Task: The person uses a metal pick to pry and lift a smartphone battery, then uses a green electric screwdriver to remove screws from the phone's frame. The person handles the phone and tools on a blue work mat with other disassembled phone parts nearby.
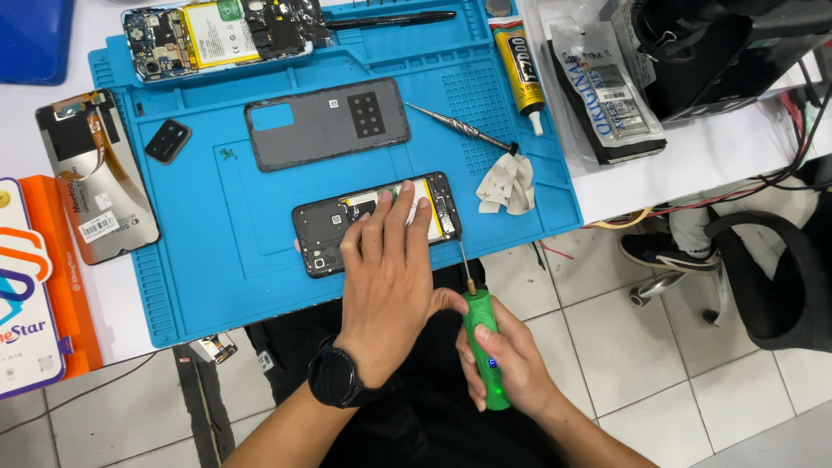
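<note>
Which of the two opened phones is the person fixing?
Find the blue work mat. On its near edge lies a dark opened phone, pressed down by the left hand. Unlike the other opened phone at the mat's far edge, a green electric screwdriver in the right hand touches its corner.

We can't see the middle of the opened phone (325,232): the left hand (386,277) covers it, fingertips (406,189) over the battery area. Beyond the fingers, the screwdriver (482,347) tip contact is too small to tell. Both forearms are cut off at the bottom edge.
</note>
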